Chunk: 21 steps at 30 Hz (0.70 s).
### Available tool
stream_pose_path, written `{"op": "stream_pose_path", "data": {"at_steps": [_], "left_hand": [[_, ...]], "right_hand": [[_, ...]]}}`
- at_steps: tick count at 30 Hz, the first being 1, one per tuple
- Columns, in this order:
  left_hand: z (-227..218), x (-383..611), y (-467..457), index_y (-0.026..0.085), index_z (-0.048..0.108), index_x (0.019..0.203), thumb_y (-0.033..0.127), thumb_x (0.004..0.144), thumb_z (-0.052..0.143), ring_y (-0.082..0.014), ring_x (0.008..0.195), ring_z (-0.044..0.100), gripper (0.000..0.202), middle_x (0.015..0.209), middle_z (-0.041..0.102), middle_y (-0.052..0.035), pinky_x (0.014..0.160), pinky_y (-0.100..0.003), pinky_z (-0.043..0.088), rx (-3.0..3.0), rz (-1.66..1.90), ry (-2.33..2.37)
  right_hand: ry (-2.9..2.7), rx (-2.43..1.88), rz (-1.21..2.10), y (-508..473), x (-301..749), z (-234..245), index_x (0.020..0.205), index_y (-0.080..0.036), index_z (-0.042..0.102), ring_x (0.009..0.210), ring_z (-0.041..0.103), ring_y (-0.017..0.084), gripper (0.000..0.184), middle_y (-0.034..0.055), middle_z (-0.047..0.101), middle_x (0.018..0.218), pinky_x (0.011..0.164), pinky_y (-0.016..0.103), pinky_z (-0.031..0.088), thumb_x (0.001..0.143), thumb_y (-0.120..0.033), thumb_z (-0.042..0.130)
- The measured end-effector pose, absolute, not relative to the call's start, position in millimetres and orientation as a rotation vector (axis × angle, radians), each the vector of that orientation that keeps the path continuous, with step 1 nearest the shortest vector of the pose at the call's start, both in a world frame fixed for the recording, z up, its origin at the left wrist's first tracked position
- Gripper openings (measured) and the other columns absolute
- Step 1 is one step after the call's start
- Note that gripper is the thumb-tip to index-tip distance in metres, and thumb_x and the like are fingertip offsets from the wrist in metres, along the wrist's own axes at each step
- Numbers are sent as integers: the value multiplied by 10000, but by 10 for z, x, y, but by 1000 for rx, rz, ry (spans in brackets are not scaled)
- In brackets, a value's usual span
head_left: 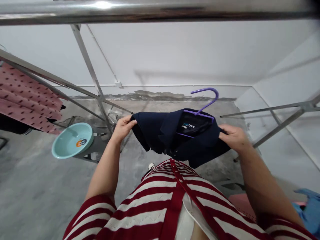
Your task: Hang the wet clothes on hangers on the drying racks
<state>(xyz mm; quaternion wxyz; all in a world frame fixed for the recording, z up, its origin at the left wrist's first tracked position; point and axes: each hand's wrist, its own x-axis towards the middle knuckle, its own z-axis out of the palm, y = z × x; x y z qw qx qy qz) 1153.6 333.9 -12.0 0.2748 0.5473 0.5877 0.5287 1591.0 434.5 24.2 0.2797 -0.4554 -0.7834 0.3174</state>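
A dark navy jacket (172, 133) with lapels is stretched between my two hands in front of my body. Inside its neck opening sits a purple hanger (208, 100), its hook rising free above the collar and touching no rail. My left hand (124, 127) pinches the jacket at the left shoulder, thumb on top. At the other shoulder, my right hand (233, 136) is closed on the cloth. The lower part of the jacket is bunched and partly hidden beneath the collar and front.
A shiny metal rail (160, 11) crosses the top of the view, with rack legs (92, 73) on the left. Pink spotted clothing (27, 96) hangs at far left. Below it, a light-blue basin (71, 140) rests on a grey stool. Blue cloth (310, 210) lies at lower right.
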Motion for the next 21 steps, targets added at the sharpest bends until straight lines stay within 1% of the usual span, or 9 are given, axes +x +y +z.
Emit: {"op": "stream_pose_path", "data": {"at_steps": [3, 6, 10, 12, 13, 15, 17, 19, 21], "left_hand": [[-315, 11438, 3362, 145, 685, 851, 505, 697, 670, -205, 863, 625, 391, 848, 701, -42, 889, -357, 479, 1334, 1629, 1674], [-385, 11288, 3308, 136, 678, 850, 520, 702, 638, -210, 856, 624, 414, 838, 693, -46, 880, -364, 483, 1288, 1659, 1782], [-187, 11164, 3073, 156, 611, 1127, 462, 775, 569, -244, 1093, 576, 468, 1149, 642, -99, 965, -383, 446, 1580, 1569, 1814], [9, 11192, 2956, 197, 547, 1233, 417, 781, 573, -249, 1211, 498, 504, 1287, 563, -94, 1029, -397, 395, 1912, 1419, 1853], [104, 11224, 2916, 214, 539, 1244, 406, 775, 582, -251, 1228, 482, 508, 1301, 552, -83, 1049, -408, 373, 2073, 1296, 1867], [237, 11308, 2878, 230, 530, 1253, 404, 771, 591, -247, 1153, 534, 517, 1231, 597, -69, 1016, -403, 402, 2250, 1060, 1901], [264, 11396, 2887, 221, 601, 1145, 385, 793, 544, -228, 987, 611, 392, 1040, 675, -53, 898, -357, 471, 2314, 942, 1974], [204, 11457, 2912, 204, 663, 971, 340, 817, 477, -201, 823, 640, 278, 846, 694, -42, 758, -300, 496, 2325, 961, 2040], [120, 11467, 2922, 199, 674, 868, 292, 817, 454, -175, 733, 639, 244, 760, 686, -29, 681, -265, 487, 2311, 1078, 2059]], "right_hand": [[-2084, -1228, 939, 4261, 15675, 135, 912, -191, 725, 769, 661, 202, 309, 24, 717, 805, 670, 276, 511, 765, -441, 619], [-2096, -1210, 998, 4216, 15511, 150, 927, -195, 721, 782, 659, 193, 295, 14, 719, 827, 675, 256, 499, 771, -427, 624], [-2152, -1242, 1043, 4213, 15343, 345, 866, -188, 723, 752, 655, 196, 282, 11, 711, 772, 654, 254, 490, 745, -430, 643], [-2203, -1226, 1004, 4192, 15219, 466, 847, -185, 723, 779, 656, 202, 249, 12, 713, 787, 681, 261, 491, 736, -394, 642], [-2235, -1202, 980, 4174, 15145, 521, 843, -184, 722, 797, 656, 203, 234, 12, 715, 803, 701, 264, 491, 735, -373, 636], [-2309, -1125, 957, 4136, 14993, 618, 849, -180, 721, 818, 655, 198, 219, 12, 715, 830, 731, 269, 491, 745, -337, 610], [-2381, -1023, 967, 4115, 14873, 698, 865, -178, 718, 811, 653, 185, 218, 14, 709, 836, 739, 271, 492, 767, -317, 582], [-2444, -915, 947, 4126, 14837, 768, 878, -181, 712, 816, 648, 177, 220, 23, 701, 847, 756, 282, 493, 798, -316, 558], [-2492, -808, 874, 4175, 14907, 813, 954, -194, 696, 902, 635, 193, 247, 43, 688, 947, 823, 317, 490, 797, -351, 587]]}}
